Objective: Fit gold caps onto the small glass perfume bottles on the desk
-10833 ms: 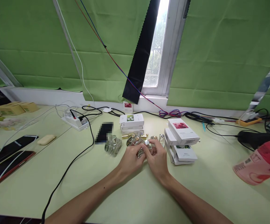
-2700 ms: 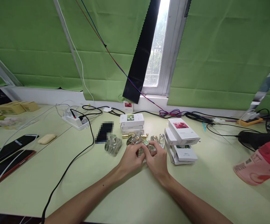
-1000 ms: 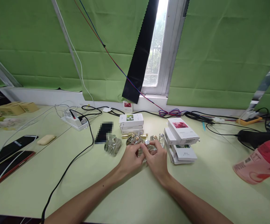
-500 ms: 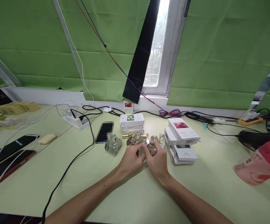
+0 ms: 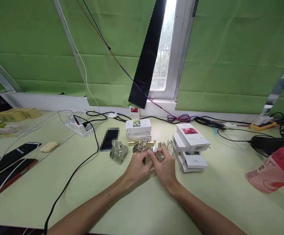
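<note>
hands (image 5: 151,164) pinch glass bottle (image 5: 152,154), boxes (image 5: 192,147) just beside.

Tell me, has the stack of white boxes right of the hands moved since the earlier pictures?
No. The stack of white boxes keeps its place against the window frame; small offsets look like head-camera sway.

Just left of the hands lies a cluster of glass bottles (image 5: 118,153); beyond it sits a blurred dark patch (image 5: 109,139). Straight past the hands stands a stack of white boxes (image 5: 138,128), with gold caps (image 5: 132,143) in front of it. Just right of the hands is a second, looser pile of boxes (image 5: 191,147). Far right, a pink bottle (image 5: 272,169) lies tilted near the view's edge. Well to the left, a power strip (image 5: 79,127) feeds a black cable (image 5: 69,179) running toward the near edge; farther left lie two phones (image 5: 8,163) and a pale bar (image 5: 49,146). Green blinds (image 5: 230,55) flank a window (image 5: 163,45) behind.
</note>
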`<state>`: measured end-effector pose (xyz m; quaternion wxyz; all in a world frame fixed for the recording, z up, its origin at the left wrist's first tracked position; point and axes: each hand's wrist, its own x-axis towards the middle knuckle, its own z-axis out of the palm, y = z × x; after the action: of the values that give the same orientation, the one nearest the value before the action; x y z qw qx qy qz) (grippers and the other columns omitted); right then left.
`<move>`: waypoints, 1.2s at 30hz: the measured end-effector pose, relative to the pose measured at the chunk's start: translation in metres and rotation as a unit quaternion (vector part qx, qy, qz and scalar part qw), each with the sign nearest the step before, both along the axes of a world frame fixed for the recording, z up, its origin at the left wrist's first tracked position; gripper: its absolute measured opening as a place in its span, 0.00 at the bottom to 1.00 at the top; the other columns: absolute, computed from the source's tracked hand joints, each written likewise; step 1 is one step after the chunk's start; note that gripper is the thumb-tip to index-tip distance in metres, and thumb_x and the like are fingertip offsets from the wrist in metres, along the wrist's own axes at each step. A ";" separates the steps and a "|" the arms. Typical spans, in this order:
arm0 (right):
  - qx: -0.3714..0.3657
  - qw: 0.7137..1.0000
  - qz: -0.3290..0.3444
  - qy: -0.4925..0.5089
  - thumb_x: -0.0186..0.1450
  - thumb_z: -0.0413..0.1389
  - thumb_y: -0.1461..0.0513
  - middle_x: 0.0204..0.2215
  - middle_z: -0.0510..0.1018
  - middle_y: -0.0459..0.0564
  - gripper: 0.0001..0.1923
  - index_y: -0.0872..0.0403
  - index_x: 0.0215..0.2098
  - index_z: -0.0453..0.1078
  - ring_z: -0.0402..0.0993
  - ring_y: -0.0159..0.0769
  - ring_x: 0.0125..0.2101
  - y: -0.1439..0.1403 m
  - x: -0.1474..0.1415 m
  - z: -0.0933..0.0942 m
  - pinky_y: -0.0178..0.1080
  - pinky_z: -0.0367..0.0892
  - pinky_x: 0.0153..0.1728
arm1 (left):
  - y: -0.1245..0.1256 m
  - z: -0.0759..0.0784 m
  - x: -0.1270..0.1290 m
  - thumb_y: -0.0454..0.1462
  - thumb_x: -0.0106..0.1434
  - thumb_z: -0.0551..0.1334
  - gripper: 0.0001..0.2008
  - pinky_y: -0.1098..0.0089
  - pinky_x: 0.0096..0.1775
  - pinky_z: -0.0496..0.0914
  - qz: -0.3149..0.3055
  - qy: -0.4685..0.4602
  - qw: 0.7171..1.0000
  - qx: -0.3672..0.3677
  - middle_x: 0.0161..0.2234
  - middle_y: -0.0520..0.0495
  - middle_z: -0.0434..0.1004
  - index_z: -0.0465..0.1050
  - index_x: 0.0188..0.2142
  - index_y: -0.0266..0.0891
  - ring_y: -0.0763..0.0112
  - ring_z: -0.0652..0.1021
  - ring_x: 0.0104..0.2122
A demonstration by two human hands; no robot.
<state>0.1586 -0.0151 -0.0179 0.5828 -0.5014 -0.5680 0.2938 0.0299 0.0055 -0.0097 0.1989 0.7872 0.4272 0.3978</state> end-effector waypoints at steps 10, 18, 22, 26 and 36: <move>0.023 1.000 -0.012 -0.007 0.67 0.58 0.51 0.31 0.79 0.48 0.14 0.53 0.38 0.68 0.70 0.29 0.17 -0.003 -0.002 0.004 0.32 0.62 0.16 | 0.000 0.002 -0.001 0.34 0.63 0.58 0.11 0.73 0.24 0.53 0.001 0.007 1.000 -0.005 0.18 0.55 0.65 0.72 0.25 0.35 0.78 0.60 0.20; 0.033 0.998 -0.012 -0.049 0.70 0.54 0.51 0.27 0.79 0.48 0.15 0.54 0.40 0.73 0.68 0.30 0.18 -0.002 -0.001 0.004 0.32 0.60 0.17 | -0.001 0.005 0.000 0.35 0.64 0.58 0.11 0.73 0.25 0.53 -0.006 0.014 1.000 -0.011 0.19 0.55 0.67 0.72 0.26 0.35 0.78 0.60 0.20; 0.018 0.999 0.001 -0.031 0.69 0.54 0.50 0.25 0.76 0.46 0.15 0.54 0.37 0.70 0.67 0.29 0.16 -0.001 0.000 0.003 0.32 0.58 0.15 | -0.001 0.004 0.000 0.35 0.65 0.58 0.11 0.73 0.25 0.54 -0.002 0.014 1.000 -0.008 0.20 0.55 0.68 0.72 0.26 0.35 0.78 0.61 0.20; 0.007 1.000 0.011 -0.020 0.68 0.55 0.48 0.25 0.75 0.45 0.17 0.53 0.35 0.68 0.68 0.30 0.16 -0.001 0.001 0.003 0.32 0.58 0.14 | -0.001 0.002 0.000 0.35 0.64 0.57 0.12 0.73 0.25 0.54 -0.002 0.008 1.000 -0.005 0.19 0.55 0.68 0.71 0.25 0.35 0.78 0.61 0.20; 0.004 1.000 0.006 -0.023 0.66 0.58 0.47 0.23 0.74 0.43 0.18 0.52 0.33 0.65 0.67 0.29 0.14 0.002 0.003 0.002 0.32 0.57 0.13 | -0.001 0.003 0.000 0.34 0.64 0.57 0.13 0.73 0.25 0.55 -0.001 0.001 1.000 -0.003 0.18 0.54 0.67 0.71 0.23 0.36 0.78 0.61 0.19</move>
<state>0.1613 -0.0133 -0.0158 0.5701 -0.5021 -0.5853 0.2834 0.0304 0.0046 -0.0069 0.2017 0.7873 0.4278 0.3955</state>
